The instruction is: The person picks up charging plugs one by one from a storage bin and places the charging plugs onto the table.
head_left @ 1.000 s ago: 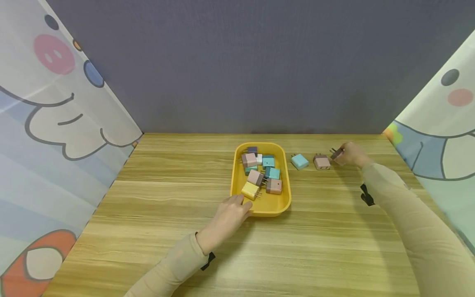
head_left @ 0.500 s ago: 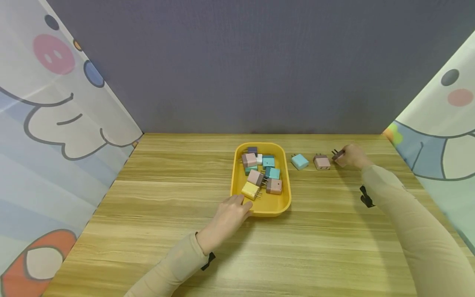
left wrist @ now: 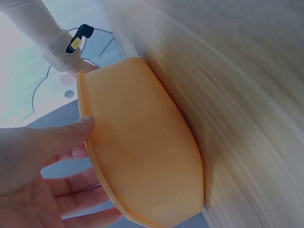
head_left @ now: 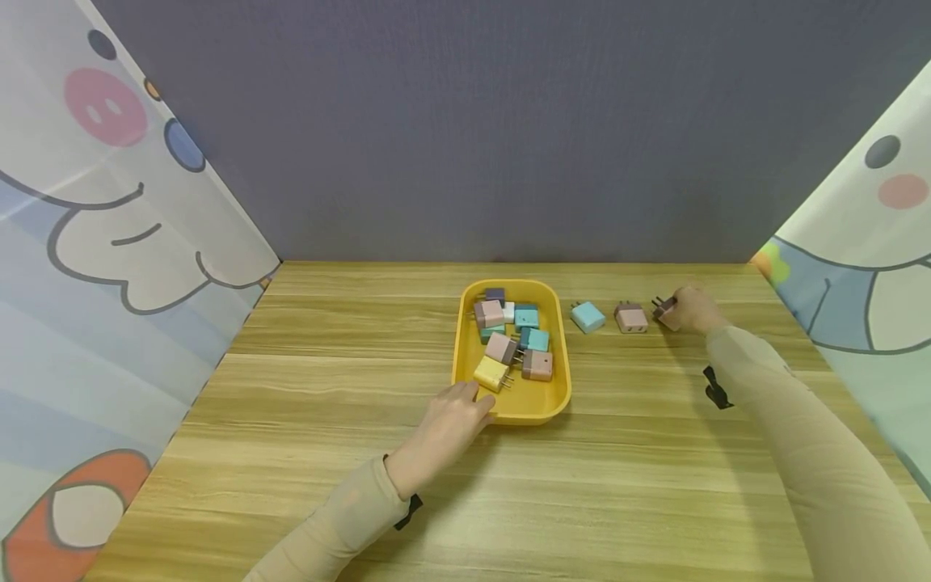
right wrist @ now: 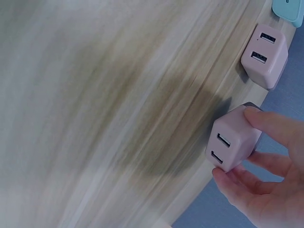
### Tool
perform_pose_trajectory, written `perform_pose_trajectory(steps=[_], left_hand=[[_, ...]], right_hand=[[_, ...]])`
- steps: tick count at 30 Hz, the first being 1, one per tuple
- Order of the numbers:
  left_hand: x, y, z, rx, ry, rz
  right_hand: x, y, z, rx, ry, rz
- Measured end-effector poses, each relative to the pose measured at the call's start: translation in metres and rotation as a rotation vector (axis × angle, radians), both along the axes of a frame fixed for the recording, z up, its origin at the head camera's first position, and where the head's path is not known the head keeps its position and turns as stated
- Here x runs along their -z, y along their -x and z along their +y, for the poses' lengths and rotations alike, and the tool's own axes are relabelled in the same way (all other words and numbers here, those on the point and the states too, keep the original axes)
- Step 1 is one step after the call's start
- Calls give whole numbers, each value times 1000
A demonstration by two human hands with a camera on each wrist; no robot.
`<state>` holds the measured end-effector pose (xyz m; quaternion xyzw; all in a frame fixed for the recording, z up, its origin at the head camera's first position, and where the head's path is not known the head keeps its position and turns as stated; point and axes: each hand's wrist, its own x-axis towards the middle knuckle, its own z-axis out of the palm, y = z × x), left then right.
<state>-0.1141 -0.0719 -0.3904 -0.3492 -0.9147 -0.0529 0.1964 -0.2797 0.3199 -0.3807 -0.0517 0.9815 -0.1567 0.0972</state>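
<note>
My right hand (head_left: 696,309) pinches a pink USB wall charger (right wrist: 232,137) with a dark pronged end, at the right of the table. Two USB slots show on its near face; whether it touches the wood I cannot tell. Beside it to the left lie another pink charger (head_left: 630,318) and a light blue charger (head_left: 587,317). My left hand (head_left: 445,428) grips the near left corner of a yellow plastic bin (left wrist: 137,142), thumb on the outer wall and fingers over the rim. Several chargers lie inside, among them a yellow one (head_left: 492,373) by my fingers.
The wooden table (head_left: 327,364) meets a dark grey panel (head_left: 465,137) along its back edge. Cartoon-printed curtains (head_left: 182,210) stand at the left and right sides. Chargers in the bin are pink, teal, dark blue and white.
My right hand has shifted slightly right and down with the pink charger, which now sits lower near the table. My left hand and the bin have stayed put.
</note>
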Motion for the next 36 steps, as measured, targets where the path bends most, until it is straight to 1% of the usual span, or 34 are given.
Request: perform_pose_trajectory(steps=[4, 12, 20, 25, 32, 36], left_hand=[[0, 0, 0, 4, -4, 1], [0, 0, 0, 10, -8, 13], [0, 1, 0, 12, -15, 24], [1, 1, 0, 10, -21, 33], [2, 1, 0, 11, -23, -4], [2, 1, 0, 12, -25, -5]], right_hand=[[1, 0, 0, -8, 1, 4], [0, -2, 0, 1, 16, -62], [4, -1, 2, -15, -3, -56], [5, 0, 3, -2, 8, -59], [5, 0, 2, 19, -4, -72], [5, 0, 2, 31, 1, -76]])
